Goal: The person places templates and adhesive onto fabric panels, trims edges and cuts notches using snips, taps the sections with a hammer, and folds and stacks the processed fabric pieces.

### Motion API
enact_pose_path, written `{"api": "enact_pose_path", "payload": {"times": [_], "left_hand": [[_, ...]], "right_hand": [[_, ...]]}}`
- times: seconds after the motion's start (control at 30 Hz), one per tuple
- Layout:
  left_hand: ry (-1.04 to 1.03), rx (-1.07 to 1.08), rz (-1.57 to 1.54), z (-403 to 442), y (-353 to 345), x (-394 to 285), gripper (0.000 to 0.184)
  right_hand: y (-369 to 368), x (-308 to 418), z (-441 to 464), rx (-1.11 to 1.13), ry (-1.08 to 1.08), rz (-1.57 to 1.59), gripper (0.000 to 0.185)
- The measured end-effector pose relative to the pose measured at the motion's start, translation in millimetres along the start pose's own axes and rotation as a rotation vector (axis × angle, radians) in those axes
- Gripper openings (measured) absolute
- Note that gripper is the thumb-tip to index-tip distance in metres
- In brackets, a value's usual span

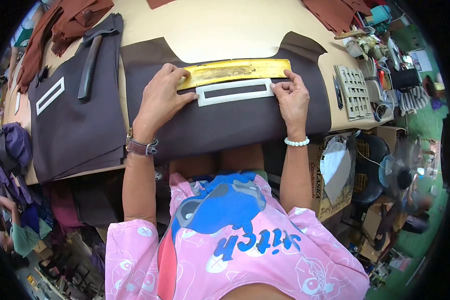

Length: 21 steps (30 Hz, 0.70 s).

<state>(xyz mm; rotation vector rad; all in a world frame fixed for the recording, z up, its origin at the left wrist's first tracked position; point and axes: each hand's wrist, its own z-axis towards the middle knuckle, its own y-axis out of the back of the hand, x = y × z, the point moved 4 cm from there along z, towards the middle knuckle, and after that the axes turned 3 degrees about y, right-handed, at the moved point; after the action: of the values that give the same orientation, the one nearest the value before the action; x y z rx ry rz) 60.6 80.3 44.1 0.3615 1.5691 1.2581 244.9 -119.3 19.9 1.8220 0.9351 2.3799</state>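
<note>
A long yellow strip [270, 66] with a worn brown patch lies across a dark brown leather-like sheet [220, 125]. Just below it, on the same sheet, is a white rectangular frame [235, 101] with a long slot. My left hand [161, 97] grips the strip's left end, its fingers at the upper edge and its thumb beside the frame's left end. At the other end, my right hand [292, 102] has its index finger on the strip's right end and its thumb against the frame's right end.
To the left, a hammer [90, 67] and a second white frame [50, 95] rest on stacked dark sheets [80, 130]. Reddish-brown pieces [75, 25] lie at the far left. A slotted beige panel [352, 92] and a dark pen-like tool [338, 95] are at right.
</note>
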Motion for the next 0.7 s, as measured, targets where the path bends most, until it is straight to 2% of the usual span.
{"api": "enact_pose_path", "payload": {"times": [0.07, 0.17, 0.27, 0.3, 0.4, 0.47, 0.6, 0.67, 0.7], "left_hand": [[0.015, 0.016, 0.004, -0.3, 0.6, 0.0, 0.041], [0.018, 0.009, 0.012, -2.7, 0.5, -2.4, 0.040], [-0.071, -0.104, 0.046, -8.6, -3.8, -4.3, 0.032], [-0.111, -0.134, 0.068, -12.2, -6.5, -7.9, 0.028], [-0.212, -0.205, 0.160, -24.1, -16.2, -21.2, 0.017], [-0.255, -0.217, 0.253, -31.8, -22.9, -27.3, 0.013], [-0.238, -0.209, 0.450, -43.0, -33.6, -33.4, 0.023], [-0.222, -0.226, 0.436, -47.9, -34.9, -29.6, 0.028], [-0.215, -0.235, 0.428, -48.7, -35.4, -28.8, 0.031]], "right_hand": [[0.6, 5.2, -2.2, -0.012, 0.016, -0.041, 0.041], [-3.4, 2.8, -4.3, -0.032, 0.061, -0.114, 0.031], [-8.6, 5.2, -7.2, -0.002, 0.315, -0.415, 0.018], [-11.2, 13.2, -11.6, -0.032, 0.347, -0.467, 0.008], [-14.2, 23.4, -14.9, -0.016, 0.502, -0.682, 0.006], [-10.3, 25.5, -13.1, 0.019, 0.519, -0.691, 0.009], [-23.4, 58.0, -26.2, 0.058, 0.595, -0.703, 0.017], [-57.0, 72.6, -52.4, 0.080, 0.732, -0.352, 0.027], [-78.0, 76.3, -64.6, 0.154, 0.740, -0.288, 0.030]]}}
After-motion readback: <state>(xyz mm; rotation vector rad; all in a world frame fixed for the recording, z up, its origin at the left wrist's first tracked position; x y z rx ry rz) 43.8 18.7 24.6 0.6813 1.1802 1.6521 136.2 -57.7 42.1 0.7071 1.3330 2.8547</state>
